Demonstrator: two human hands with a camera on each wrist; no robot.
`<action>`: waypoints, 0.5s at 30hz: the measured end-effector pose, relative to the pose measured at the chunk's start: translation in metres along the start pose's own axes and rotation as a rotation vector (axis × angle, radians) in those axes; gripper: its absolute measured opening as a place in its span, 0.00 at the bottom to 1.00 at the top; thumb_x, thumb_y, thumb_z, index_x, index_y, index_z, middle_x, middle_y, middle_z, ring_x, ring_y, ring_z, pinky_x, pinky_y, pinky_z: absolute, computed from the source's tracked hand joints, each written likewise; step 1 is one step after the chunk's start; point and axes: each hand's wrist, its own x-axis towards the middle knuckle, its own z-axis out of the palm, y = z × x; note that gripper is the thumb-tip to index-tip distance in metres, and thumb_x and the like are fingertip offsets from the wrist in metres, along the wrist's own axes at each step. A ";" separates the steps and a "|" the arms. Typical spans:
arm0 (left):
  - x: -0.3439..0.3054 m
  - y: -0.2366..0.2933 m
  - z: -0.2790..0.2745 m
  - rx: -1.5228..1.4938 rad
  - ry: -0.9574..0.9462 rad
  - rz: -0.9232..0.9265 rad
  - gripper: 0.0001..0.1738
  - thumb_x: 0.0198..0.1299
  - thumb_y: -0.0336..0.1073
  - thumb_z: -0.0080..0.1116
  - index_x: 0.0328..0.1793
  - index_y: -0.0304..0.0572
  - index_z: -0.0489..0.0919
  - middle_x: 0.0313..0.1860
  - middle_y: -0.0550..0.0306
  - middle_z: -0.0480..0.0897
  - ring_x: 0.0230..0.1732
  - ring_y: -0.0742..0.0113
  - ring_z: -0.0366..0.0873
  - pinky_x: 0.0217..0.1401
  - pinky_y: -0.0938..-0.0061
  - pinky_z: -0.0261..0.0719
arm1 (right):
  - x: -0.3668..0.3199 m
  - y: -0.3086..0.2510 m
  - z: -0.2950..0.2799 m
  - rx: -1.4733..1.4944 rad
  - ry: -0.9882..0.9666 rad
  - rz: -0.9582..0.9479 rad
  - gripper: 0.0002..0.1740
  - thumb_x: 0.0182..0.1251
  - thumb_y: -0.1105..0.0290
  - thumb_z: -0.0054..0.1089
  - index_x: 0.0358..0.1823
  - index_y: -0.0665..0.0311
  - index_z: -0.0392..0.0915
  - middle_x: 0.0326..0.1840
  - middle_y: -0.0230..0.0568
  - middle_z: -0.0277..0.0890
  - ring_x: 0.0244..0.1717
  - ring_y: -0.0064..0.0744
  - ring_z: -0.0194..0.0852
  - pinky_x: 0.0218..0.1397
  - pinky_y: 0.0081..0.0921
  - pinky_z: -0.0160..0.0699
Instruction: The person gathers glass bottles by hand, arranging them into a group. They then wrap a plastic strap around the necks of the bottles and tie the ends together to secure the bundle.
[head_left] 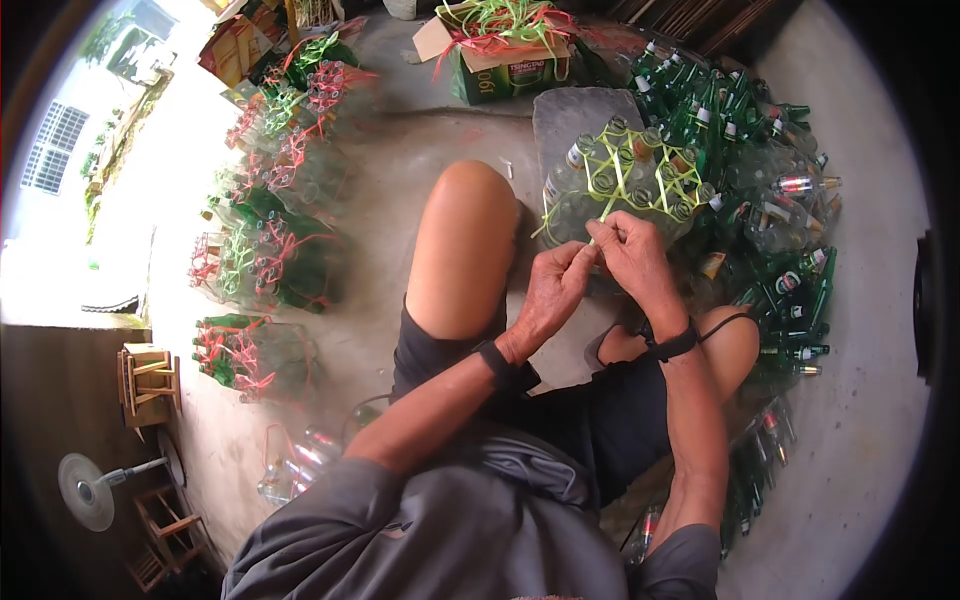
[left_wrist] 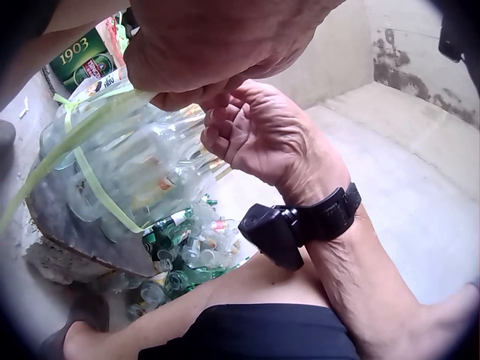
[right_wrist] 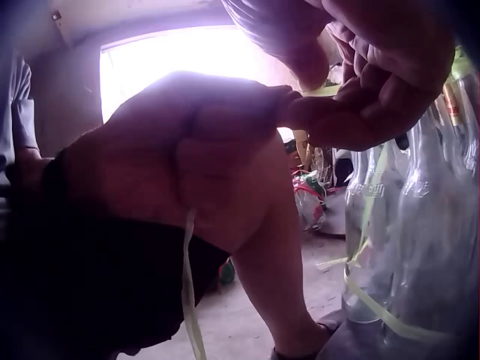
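Clear glass bottles (head_left: 570, 212) stand bundled on a stone slab, their necks laced with yellow-green plastic strap (head_left: 620, 178). At the bundle's near edge, my left hand (head_left: 555, 290) pinches the strap between thumb and fingers. My right hand (head_left: 635, 260) meets it there, thumb and forefinger pinching the strap too. A loose strap end (right_wrist: 189, 285) hangs below the left hand in the right wrist view. More strap (left_wrist: 97, 191) runs around the bottles' sides in the left wrist view. The spot between the fingertips is mostly hidden by the hands.
Loose green and clear bottles (head_left: 790, 215) heap along the right wall. Bundles tied with red and green strap (head_left: 265, 250) line the left. A cardboard box (head_left: 510, 70) of straps stands behind the slab (head_left: 560, 110). A fan (head_left: 90, 490) and wooden stools (head_left: 150, 380) are lower left.
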 end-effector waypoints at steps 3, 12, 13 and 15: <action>-0.002 0.005 -0.001 -0.009 -0.016 -0.050 0.17 0.79 0.39 0.56 0.46 0.32 0.87 0.27 0.70 0.74 0.31 0.82 0.65 0.33 0.78 0.66 | 0.001 0.010 0.009 0.071 -0.013 0.067 0.17 0.75 0.63 0.64 0.31 0.69 0.77 0.20 0.49 0.77 0.19 0.45 0.70 0.29 0.38 0.73; 0.015 0.006 -0.021 0.209 -0.177 -0.159 0.14 0.77 0.36 0.58 0.48 0.30 0.85 0.28 0.58 0.81 0.30 0.73 0.76 0.36 0.73 0.76 | 0.005 0.007 0.002 -0.098 0.045 -0.119 0.17 0.74 0.67 0.62 0.28 0.69 0.70 0.22 0.57 0.67 0.23 0.56 0.65 0.29 0.42 0.68; 0.020 0.011 -0.022 0.332 -0.064 0.066 0.12 0.75 0.35 0.59 0.49 0.32 0.86 0.31 0.53 0.83 0.30 0.65 0.79 0.37 0.70 0.78 | 0.005 0.008 0.001 -0.086 0.031 -0.112 0.17 0.74 0.68 0.62 0.28 0.69 0.70 0.22 0.57 0.66 0.23 0.57 0.65 0.29 0.43 0.68; 0.032 0.036 -0.025 0.483 0.047 0.278 0.10 0.67 0.29 0.63 0.51 0.40 0.88 0.42 0.44 0.86 0.39 0.49 0.84 0.46 0.60 0.82 | 0.005 0.007 0.000 -0.088 0.030 -0.138 0.15 0.74 0.69 0.62 0.29 0.70 0.72 0.21 0.55 0.67 0.22 0.52 0.67 0.29 0.42 0.68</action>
